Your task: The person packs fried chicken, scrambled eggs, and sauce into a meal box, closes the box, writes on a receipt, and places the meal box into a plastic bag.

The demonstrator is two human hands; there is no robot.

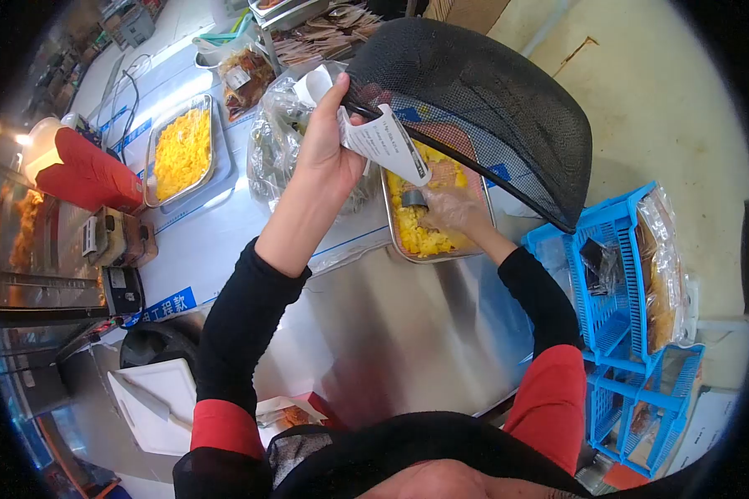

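Note:
My left hand is closed round the rim of a black mesh cover and a printed paper slip, holding the cover tilted up. Below the raised cover lies a metal tray of yellow food. My right hand, in a clear plastic glove, reaches into this tray beside a dark, rounded object. Its fingers are bent, and whether they grip that object is hard to see. A clear plastic bag with greenish contents is left of the tray, behind my left forearm.
Another tray of yellow food lies at the left by a red box. Blue plastic baskets stand at the right. A knife rests on a white board at lower left. A bag of brown food is farther back.

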